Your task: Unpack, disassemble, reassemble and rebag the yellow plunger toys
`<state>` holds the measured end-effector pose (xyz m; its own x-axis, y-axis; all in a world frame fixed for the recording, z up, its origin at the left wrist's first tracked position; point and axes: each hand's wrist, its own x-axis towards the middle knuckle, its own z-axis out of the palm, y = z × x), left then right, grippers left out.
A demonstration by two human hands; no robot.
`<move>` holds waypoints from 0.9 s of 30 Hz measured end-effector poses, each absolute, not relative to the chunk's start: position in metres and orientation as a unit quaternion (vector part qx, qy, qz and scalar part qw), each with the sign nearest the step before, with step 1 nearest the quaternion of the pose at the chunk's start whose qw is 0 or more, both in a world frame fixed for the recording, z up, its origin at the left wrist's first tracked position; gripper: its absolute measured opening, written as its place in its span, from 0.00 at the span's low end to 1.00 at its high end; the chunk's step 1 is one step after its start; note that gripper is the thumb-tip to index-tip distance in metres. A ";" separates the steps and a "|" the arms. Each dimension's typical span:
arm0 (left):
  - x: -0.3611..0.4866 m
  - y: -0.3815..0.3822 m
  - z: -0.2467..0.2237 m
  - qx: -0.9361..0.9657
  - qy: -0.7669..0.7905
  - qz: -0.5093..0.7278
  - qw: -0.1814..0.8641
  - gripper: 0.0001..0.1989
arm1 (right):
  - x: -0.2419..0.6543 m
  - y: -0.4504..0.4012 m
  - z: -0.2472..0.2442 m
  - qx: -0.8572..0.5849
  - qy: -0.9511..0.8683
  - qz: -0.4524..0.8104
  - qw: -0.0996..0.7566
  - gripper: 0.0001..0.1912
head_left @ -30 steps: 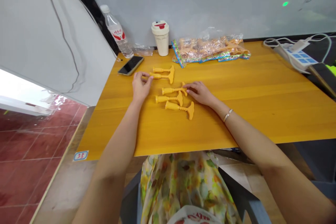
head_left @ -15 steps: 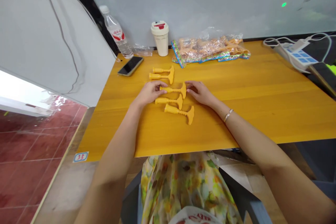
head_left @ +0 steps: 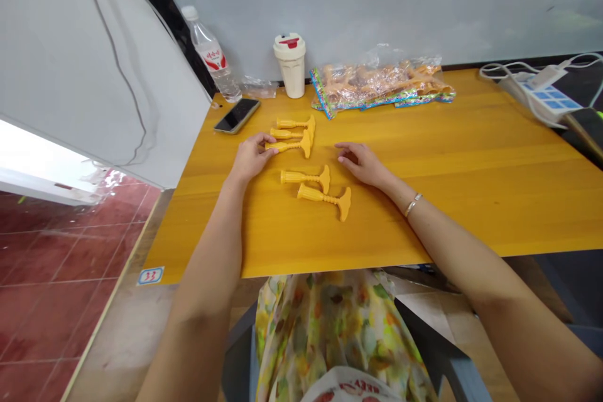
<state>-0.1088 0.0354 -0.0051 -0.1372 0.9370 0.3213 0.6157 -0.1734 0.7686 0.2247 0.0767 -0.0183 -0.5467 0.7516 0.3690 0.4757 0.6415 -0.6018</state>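
Head view: left hand (head_left: 252,157) low on table (head_left: 471,201), fingers loosely curled, fingertips (head_left: 274,147) against stem end of yellow T-shaped plastic piece (head_left: 288,146); no clear pinch, so gripping or merely touching cannot be told; two more yellow pieces (head_left: 292,125) just beyond that fingertip contact, stacked close alongside in same row; right hand (head_left: 362,164) flat and open on table, palm down, holding nothing; lower yellow piece (head_left: 304,177) between both hands, just below left fingertips, apart from each hand; last yellow piece (head_left: 325,198) just below that one, near right hand, untouched; bracelet (head_left: 413,204) on right wrist; phone (head_left: 237,116) beyond left hand, lying flat; bottle (head_left: 211,56) and cup (head_left: 291,66) farther beyond, at back edge of table; plastic bag of orange parts (head_left: 381,85) beyond gap ahead of right hand; power strip (head_left: 549,97) far off to right of right hand, with white cables.
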 end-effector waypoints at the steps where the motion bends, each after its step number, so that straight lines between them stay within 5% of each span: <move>1: -0.110 0.035 -0.003 0.643 0.613 0.430 0.164 0.13 | 0.225 0.077 -0.018 -0.361 -0.851 0.222 0.310 0.20; 6: -0.104 0.025 0.021 0.667 0.591 0.442 0.102 0.15 | 0.224 0.077 -0.019 -0.362 -0.851 0.223 0.307 0.20; 15: -0.048 -0.001 0.053 0.806 0.482 0.203 0.277 0.12 | 0.224 0.079 -0.020 -0.355 -0.854 0.219 0.310 0.19; 27: -0.042 0.003 0.044 0.816 0.484 0.167 0.268 0.10 | 0.224 0.080 -0.020 -0.357 -0.859 0.213 0.300 0.18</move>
